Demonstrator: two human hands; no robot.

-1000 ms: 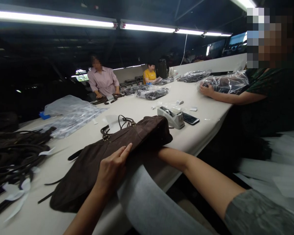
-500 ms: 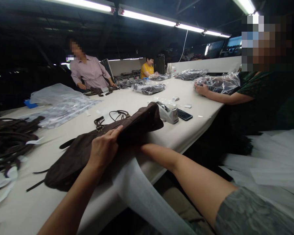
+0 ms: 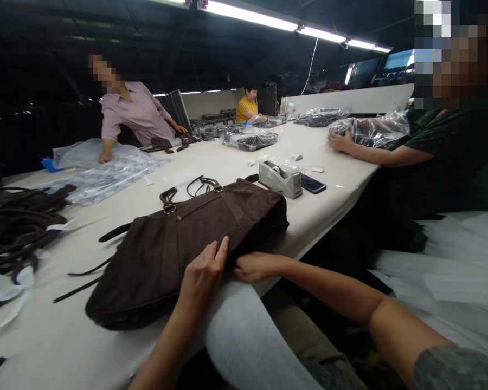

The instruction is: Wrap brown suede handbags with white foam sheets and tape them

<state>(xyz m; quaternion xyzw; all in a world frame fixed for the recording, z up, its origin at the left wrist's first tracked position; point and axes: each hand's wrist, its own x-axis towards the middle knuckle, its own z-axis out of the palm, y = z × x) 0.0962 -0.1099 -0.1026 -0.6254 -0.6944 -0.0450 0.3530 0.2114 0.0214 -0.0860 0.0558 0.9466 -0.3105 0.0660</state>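
A dark brown suede bag [image 3: 187, 238] lies flat on the long white table [image 3: 337, 187], handles pointing away from me. My left hand [image 3: 203, 273] rests on the bag's near edge, fingers pinching the fabric. My right hand [image 3: 254, 266] sits just to its right at the same edge, fingers curled around the top of a white sheet [image 3: 244, 336]. The sheet runs from under the bag's edge down over the table's edge towards me.
A tape dispenser [image 3: 280, 180] and a phone [image 3: 313, 184] lie beyond the bag. Dark straps [image 3: 16, 222] are piled at the left, plastic bags [image 3: 106, 173] behind. One person [image 3: 451, 146] sits at the right with a wrapped bag [image 3: 374, 130]; two more people stand at the far end.
My right arm has drawn back out of the bag, so the hand now shows at its near edge. The bag has dropped flat on the table, and my left hand has slid to the near edge.
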